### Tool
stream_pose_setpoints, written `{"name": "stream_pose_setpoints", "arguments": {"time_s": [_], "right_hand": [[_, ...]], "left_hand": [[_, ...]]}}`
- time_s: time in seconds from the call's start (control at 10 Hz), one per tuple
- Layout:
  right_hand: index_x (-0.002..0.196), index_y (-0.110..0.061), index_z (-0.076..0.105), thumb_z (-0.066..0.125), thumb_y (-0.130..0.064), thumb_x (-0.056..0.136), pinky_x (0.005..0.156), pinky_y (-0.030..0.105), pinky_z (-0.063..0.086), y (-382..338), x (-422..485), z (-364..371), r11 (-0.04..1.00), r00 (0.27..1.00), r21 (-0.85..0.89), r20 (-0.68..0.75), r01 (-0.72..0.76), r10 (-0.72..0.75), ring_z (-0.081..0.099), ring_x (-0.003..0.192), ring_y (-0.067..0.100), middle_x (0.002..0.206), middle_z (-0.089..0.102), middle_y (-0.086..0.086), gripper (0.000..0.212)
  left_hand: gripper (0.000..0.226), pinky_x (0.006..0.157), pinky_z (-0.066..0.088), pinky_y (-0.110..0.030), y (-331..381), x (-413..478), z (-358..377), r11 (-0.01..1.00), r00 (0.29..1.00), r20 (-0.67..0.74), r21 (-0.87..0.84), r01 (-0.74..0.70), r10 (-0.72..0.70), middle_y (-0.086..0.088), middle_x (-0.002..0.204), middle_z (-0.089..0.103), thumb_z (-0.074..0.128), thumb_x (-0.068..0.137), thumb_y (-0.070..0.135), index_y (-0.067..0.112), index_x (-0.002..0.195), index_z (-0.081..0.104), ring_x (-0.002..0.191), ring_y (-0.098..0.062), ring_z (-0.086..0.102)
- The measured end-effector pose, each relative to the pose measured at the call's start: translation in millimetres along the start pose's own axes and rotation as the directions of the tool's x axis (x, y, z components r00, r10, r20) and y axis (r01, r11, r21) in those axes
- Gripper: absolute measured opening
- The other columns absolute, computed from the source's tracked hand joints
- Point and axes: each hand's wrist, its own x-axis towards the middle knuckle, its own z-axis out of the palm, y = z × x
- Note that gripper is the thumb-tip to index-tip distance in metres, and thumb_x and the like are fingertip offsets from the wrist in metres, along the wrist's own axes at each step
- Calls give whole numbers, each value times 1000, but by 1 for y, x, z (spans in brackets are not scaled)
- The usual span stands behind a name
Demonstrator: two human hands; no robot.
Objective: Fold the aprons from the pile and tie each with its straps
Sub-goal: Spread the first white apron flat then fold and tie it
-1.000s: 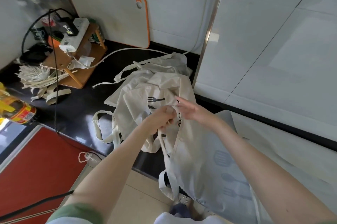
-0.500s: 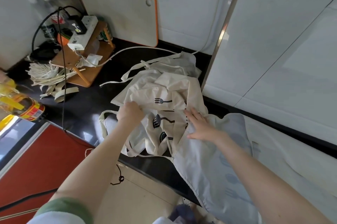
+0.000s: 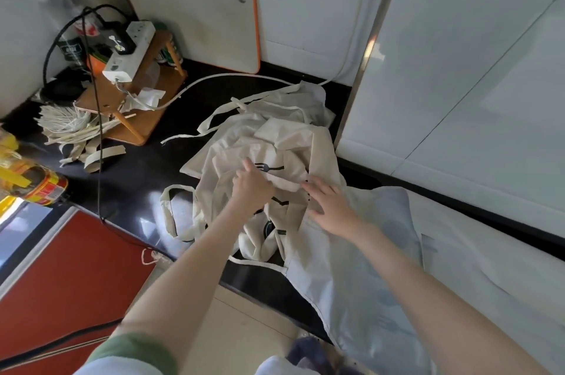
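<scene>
A pile of cream aprons [image 3: 284, 142] with black cutlery prints lies on the black counter [image 3: 143, 173]. One apron [image 3: 351, 270] spreads from the pile and hangs over the counter's front edge. Loose straps [image 3: 214, 118] trail to the left, and a strap loop [image 3: 171, 212] lies near the edge. My left hand [image 3: 250, 191] sits on the top apron just below the fork print, fingers curled on a fold of cloth. My right hand [image 3: 331, 209] lies flat with spread fingers on the hanging apron's upper part.
A wooden stand [image 3: 134, 105] with a white power strip [image 3: 130, 50] and cables stands at the back left, with a bundle of cream strips [image 3: 70, 127] beside it. A cutting board [image 3: 195, 11] leans on the wall. A white cabinet [image 3: 458, 69] rises on the right. A yellow bottle [image 3: 33, 182] lies at the left.
My left hand went out to the left over the pile, then came back right to the fork print. My right hand opened flat on the apron and stayed there.
</scene>
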Motion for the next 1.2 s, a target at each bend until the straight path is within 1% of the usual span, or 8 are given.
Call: {"name": "stream_pose_setpoints", "arguments": {"time_s": [0.2,0.3,0.5,0.6,0.8,1.0,1.1,1.2], "right_hand": [[145,-23,37,48,-18,98,99,29,38,56,-43,-26,932,935,235,-160,-276,317,47,125,21,143,40,-1,49],[129,-16,53,49,-15,96,81,25,40,100,-85,-37,818,809,375,-236,-436,539,58,107,23,120,59,4,33],[93,-10,64,52,-15,95,70,28,45,180,-176,-42,470,541,686,-132,-555,831,61,78,21,86,64,7,14],[82,-10,61,47,-18,99,47,20,46,202,-206,-35,147,428,872,78,-467,901,57,52,14,71,59,7,23],[82,-2,53,49,-27,101,63,34,51,227,-236,-36,-350,308,933,357,-79,882,56,68,25,78,56,15,32],[122,-5,47,64,-25,92,60,32,49,242,-250,-43,-342,24,934,341,104,940,43,58,18,75,46,7,40],[139,0,34,67,-30,89,77,36,43,240,-266,-48,-212,-131,977,215,34,968,44,68,25,87,48,9,67],[142,2,33,59,-36,93,61,28,36,236,-283,-47,-223,-198,966,245,128,949,51,110,42,136,46,26,67]], "left_hand": [[19,79,51,-43,86,-13,48,943,938,239,-280,-181,251,-14,89,63,40,97,12,4,93,57,88,-32,64],[26,83,56,-41,128,-30,90,898,859,428,-434,-77,281,-6,76,60,43,99,14,15,76,54,72,-22,63],[27,53,41,-19,182,-53,172,849,784,611,-469,245,111,-5,68,44,47,98,7,11,72,47,59,-12,44],[20,49,35,-21,197,-56,193,763,800,599,-535,362,40,-6,67,43,57,94,13,12,76,50,55,-14,40],[18,43,40,-18,219,-66,214,656,811,585,-614,438,7,-2,65,51,61,93,13,9,76,56,49,-10,49],[27,78,54,-39,227,-68,219,761,856,516,-544,353,-28,-11,93,58,47,98,21,4,118,53,78,-25,58],[25,50,53,-28,225,-71,217,804,858,513,-501,319,-21,-8,85,59,40,101,27,10,114,53,65,-22,59],[27,46,44,-24,219,-74,214,848,847,531,-435,302,-30,-8,73,53,48,98,34,8,93,56,57,-20,51]]}}
